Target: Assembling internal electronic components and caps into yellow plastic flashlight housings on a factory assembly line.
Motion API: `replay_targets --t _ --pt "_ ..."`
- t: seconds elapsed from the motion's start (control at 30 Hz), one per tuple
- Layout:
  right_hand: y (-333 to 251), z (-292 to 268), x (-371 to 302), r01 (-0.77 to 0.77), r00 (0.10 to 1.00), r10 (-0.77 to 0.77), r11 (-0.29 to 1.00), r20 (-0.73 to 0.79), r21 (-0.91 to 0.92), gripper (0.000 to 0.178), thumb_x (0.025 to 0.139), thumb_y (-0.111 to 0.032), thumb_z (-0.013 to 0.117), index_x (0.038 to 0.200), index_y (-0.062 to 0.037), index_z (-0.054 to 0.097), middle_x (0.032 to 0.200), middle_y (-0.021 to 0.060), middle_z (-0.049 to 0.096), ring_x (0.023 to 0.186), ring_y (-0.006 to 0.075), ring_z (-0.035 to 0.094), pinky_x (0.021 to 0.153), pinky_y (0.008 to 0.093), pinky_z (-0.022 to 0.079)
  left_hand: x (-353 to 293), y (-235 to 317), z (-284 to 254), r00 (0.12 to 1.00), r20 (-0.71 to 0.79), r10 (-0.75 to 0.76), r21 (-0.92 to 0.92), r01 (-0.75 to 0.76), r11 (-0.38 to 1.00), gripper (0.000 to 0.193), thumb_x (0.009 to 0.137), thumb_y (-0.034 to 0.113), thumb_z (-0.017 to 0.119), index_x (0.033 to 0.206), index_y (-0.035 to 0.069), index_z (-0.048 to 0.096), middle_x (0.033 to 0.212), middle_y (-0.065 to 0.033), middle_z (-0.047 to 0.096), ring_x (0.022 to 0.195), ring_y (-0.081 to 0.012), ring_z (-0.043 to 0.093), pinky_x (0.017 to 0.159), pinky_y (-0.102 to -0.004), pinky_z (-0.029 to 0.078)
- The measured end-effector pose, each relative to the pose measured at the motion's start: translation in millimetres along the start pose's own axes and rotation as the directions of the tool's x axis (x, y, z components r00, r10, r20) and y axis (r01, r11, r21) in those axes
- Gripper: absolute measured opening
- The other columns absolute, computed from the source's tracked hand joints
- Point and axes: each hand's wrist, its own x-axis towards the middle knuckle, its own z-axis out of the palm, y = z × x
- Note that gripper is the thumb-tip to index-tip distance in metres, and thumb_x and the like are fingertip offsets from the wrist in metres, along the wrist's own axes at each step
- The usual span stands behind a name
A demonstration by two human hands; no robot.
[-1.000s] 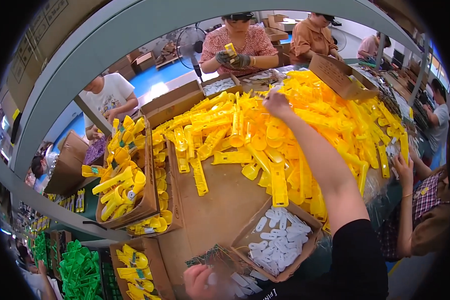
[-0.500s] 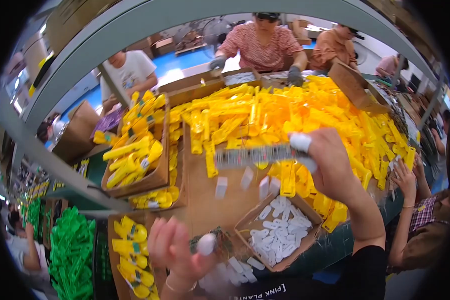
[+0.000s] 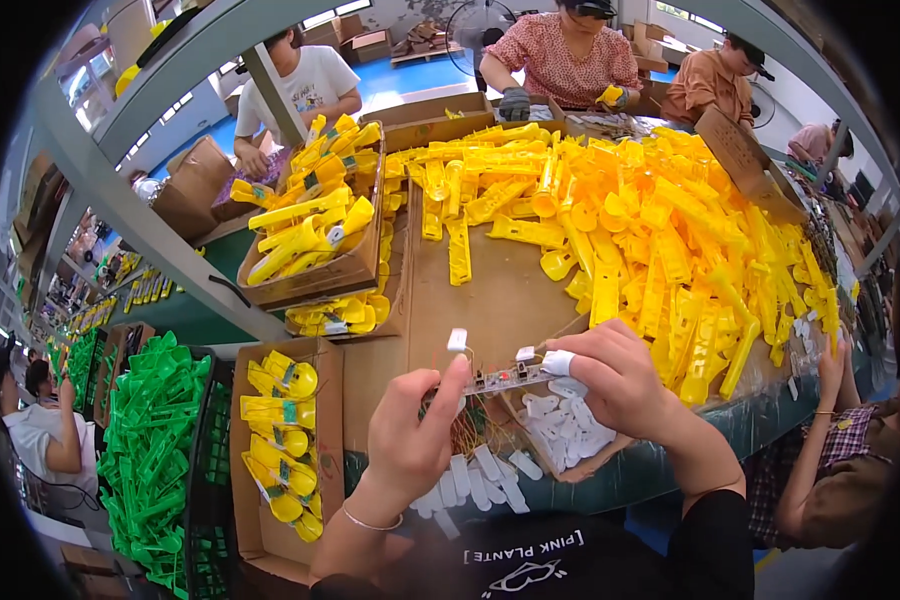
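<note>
Circuit strip: a narrow circuit strip (image 3: 505, 378) with small components and thin wires, held level between both hands above the near edge of the worktop (image 3: 490, 300).
Left hand: left hand (image 3: 415, 430) pinches the strip's left end, thumb raised, fingers curled narrow.
Right hand: right hand (image 3: 615, 375) grips the strip's right end; a white piece (image 3: 558, 362) sits at its fingertips.
Below the hands: an open cardboard tray (image 3: 570, 440) of small white parts at the near edge.
Worktop centre and far side: a heap of yellow plastic parts (image 3: 650, 220).
Left edge: a cardboard box (image 3: 315, 270) of assembled yellow pieces.
Near left, off the worktop: a crate of green parts (image 3: 155, 440).
</note>
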Motion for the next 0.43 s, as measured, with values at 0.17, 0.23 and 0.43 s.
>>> replay_targets --t 0.17,0.23,0.43 --pt "-6.4 3.3 -0.5 0.045 0.998 -0.044 0.999 0.037 -0.014 0.027 0.066 0.003 0.06 0.091 -0.0062 0.058 0.099 0.0102 0.06 0.078 0.0241 0.058 0.066 0.0343 0.042 -7.6 2.7 -5.4 0.995 0.062 0.082 0.075 -0.087 0.993 0.05 0.062 -0.005 0.058 0.111 0.006 0.063 0.081 -0.0071 0.048 0.073 -0.0215 0.048 0.069 -0.0327 0.036" --pt "-8.4 7.7 -4.6 0.016 0.99 -0.011 0.999 0.139 -0.036 0.032 0.066 0.003 0.059 0.096 -0.0074 0.06 0.099 0.0093 0.059 0.082 0.0244 0.057 0.069 0.0351 0.043 -10.0 2.7 -5.1 0.986 0.156 0.053 0.066 -0.064 0.996 0.045 0.067 0.002 0.058 0.112 0.006 0.062 0.079 -0.0061 0.045 0.074 -0.0208 0.048 0.071 -0.0337 0.037" --pt "-30.6 19.9 0.1 -0.067 0.994 0.087 0.963 0.065 -0.26 0.036 0.065 -0.003 0.063 0.1 -0.0117 0.062 0.111 0.0102 0.054 0.098 0.0249 0.054 0.085 0.0402 0.04 -26.9 5.2 5.8 0.995 0.085 0.046 0.008 -0.047 0.999 0.048 0.07 0.0 0.06 0.117 0.008 0.059 0.084 -0.0077 0.046 0.081 -0.0232 0.049 0.078 -0.0394 0.039"
